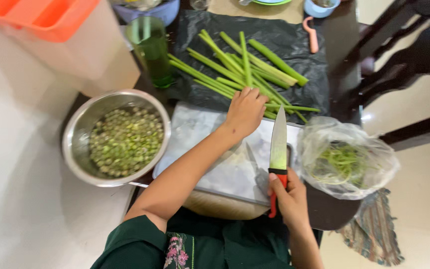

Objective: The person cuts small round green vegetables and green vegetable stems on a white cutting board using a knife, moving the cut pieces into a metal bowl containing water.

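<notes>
While the left hand (245, 110) is reaching forward over the grey cutting board (210, 149), its grip is curling loosely onto the near ends of the green stalks (247, 69), which are lying on a black plastic sheet (284, 37) with their long axes fanning away from the person. The right hand (288, 195) is gripping the red handle of a knife (278, 149); the blade is lying lengthwise over the board, tip pointing away toward the stalks. A steel bowl (75, 129) of chopped green pieces is sitting at the left of the desk, and a clear bag (347, 157) of green peelings at the right.
</notes>
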